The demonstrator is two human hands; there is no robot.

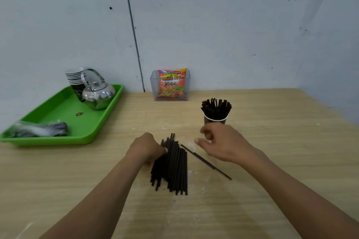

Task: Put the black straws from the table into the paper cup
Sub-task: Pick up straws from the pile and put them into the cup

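Right hand (219, 142) (blurred) hides the paper cup's (215, 122) base.

Straw pile (171, 163) before cup (215, 120); tray (64, 114) left, holding kettle (98, 93).

Flat pile of black straws (171, 165); paper cup (213, 121) beyond, upright, packed with straws

Both my forearms bare, reaching in from near edge of table (281, 151) toward its middle. My left hand (147, 148): back up, knuckles bent, fingertips (165, 150) against left side of black straws (171, 165); grip itself hidden from me. My right hand (225, 141): above table, palm down, fingers (204, 132) loosely curled, blurred, holding nothing.
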